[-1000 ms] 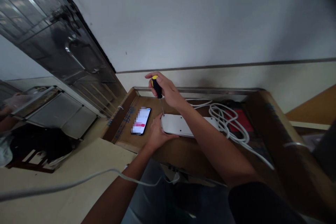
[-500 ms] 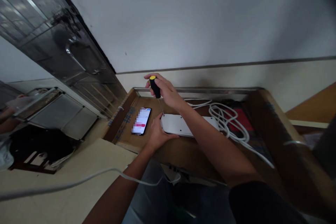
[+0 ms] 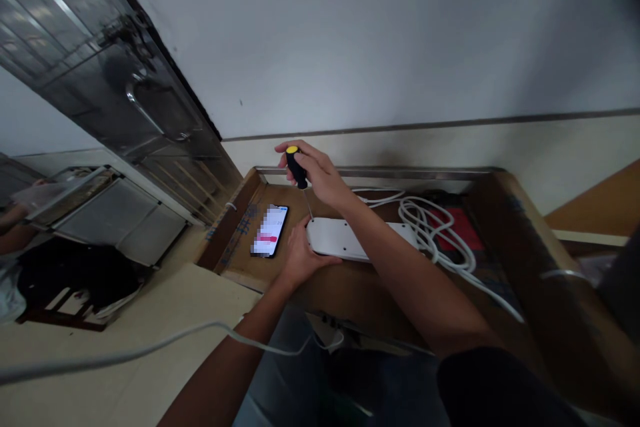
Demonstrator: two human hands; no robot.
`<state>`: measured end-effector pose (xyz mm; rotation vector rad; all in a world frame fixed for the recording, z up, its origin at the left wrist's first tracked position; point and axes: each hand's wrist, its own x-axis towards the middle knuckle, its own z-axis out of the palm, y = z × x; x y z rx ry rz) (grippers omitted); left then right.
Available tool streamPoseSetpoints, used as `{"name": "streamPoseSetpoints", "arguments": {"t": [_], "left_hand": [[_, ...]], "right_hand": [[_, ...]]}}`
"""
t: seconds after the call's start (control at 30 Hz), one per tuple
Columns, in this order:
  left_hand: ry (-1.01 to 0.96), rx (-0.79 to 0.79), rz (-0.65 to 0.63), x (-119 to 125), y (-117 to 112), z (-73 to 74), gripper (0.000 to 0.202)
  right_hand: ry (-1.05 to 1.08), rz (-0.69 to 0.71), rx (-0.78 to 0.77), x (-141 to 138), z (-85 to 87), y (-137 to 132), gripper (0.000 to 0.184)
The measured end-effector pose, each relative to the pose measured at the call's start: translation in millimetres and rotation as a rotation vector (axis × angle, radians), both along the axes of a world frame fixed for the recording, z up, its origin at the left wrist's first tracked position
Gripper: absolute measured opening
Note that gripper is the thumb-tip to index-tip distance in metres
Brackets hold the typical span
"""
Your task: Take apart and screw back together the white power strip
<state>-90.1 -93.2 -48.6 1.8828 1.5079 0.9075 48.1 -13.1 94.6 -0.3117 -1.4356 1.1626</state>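
My right hand (image 3: 320, 173) is wrapped round the black handle of a screwdriver (image 3: 297, 168) with a yellow end cap. The thin shaft points down, its tip at a corner hole of a white power strip (image 3: 330, 235). That strip lies with its screw-holed side up on the wooden bench, partly hidden under my right forearm. My left hand (image 3: 301, 255) grips the strip's left end, thumb along the near edge and fingers round the far corner. To the left of this hand lies a phone (image 3: 270, 232) with its screen lit.
A white cable (image 3: 440, 227) is coiled at the strip's right end, over a red item (image 3: 457, 230). Raised wooden sides (image 3: 540, 253) and a metal rail (image 3: 415, 174) bound the bench. Another white cable (image 3: 215, 325) crosses in front. At far left, a person's arm (image 3: 15, 217) shows.
Almost nothing differs. The screwdriver handle and my right hand have shifted very slightly; the tip stays at the same corner hole and my left hand keeps its hold.
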Motion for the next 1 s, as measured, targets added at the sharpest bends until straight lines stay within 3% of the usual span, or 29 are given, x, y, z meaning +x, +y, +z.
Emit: {"name": "streamPoseSetpoints", "arguments": {"t": [0.33,0.53,0.67,1.0], "left_hand": [[0.016,-0.017,-0.003,1,-1,5.3,0.128],[-0.003,-0.015,0.000,1,-1,3.6,0.128],[-0.001,-0.019,-0.003,0,-1,3.5,0.129],[0.049,-0.026,0.005,4,-1,12.5,0.126]], "right_hand": [[0.033,-0.108,-0.021,-5,-1.2,5,0.054],[-0.077,-0.042,0.032,-1,1.6,1,0.035],[-0.201,-0.046,0.083,3,5.3,-4,0.038],[-0.477,-0.466,0.176,6,22.5,-23,0.043]]}}
